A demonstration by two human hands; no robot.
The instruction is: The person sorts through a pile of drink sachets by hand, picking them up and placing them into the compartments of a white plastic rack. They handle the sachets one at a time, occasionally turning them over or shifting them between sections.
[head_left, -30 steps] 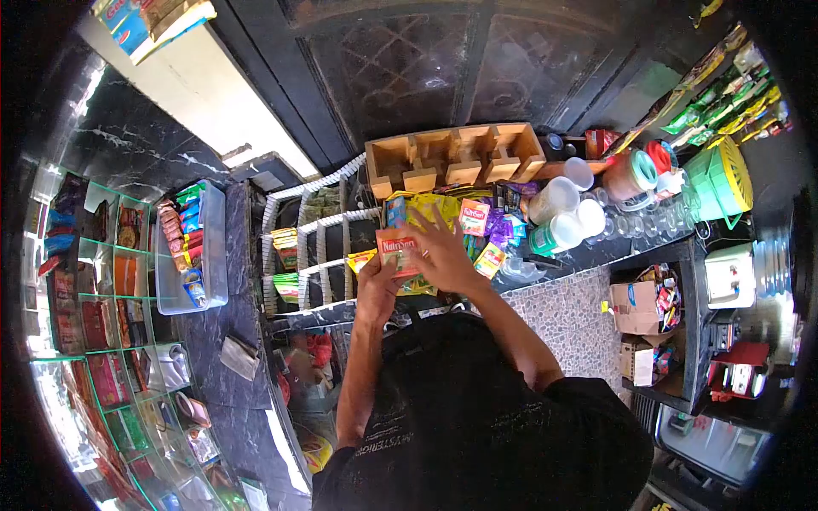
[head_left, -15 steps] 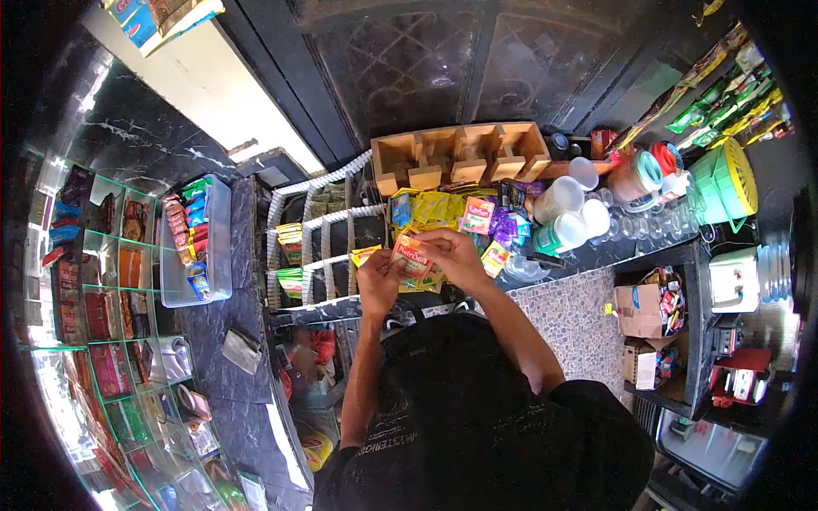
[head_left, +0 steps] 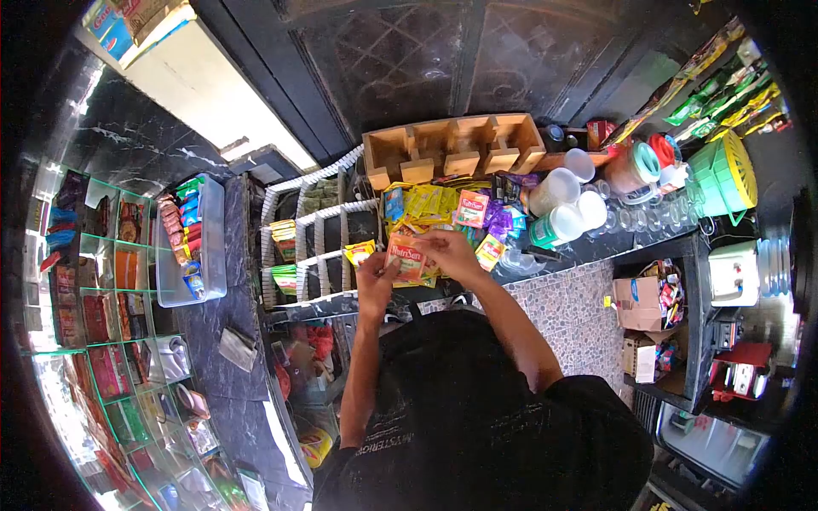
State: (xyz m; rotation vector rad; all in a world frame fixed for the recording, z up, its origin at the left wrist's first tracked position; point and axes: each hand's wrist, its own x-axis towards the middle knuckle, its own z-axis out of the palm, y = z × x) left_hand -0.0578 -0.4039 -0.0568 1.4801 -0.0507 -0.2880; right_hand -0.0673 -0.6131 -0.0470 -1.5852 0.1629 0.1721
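An orange-red NutriSari drink sachet [head_left: 406,258] is held up over the counter, its printed front showing. My left hand [head_left: 375,285] pinches its left edge. With fingers closed, my right hand [head_left: 453,257] grips its upper right side. Behind them spreads a pile of yellow sachets [head_left: 430,203]. A pink-red sachet [head_left: 471,209] lies on that pile, and a yellow-green sachet [head_left: 489,252] is just right of my right hand. Close to my left hand, a yellow-and-red sachet [head_left: 360,252] stands at the edge of a white woven divided basket [head_left: 319,220].
At the back stands a wooden compartment box [head_left: 452,149]. Plastic jars [head_left: 558,226] crowd the counter to the right, near a green bucket [head_left: 720,179]. On the left are a clear plastic bin [head_left: 217,247] of sachets and a glass-divided rack [head_left: 102,289]. Purple sachets [head_left: 503,217] lie beside the jars.
Both hands still hold the NutriSari sachet, which now faces the camera more squarely. My view has shifted slightly, moving the scene a little left.
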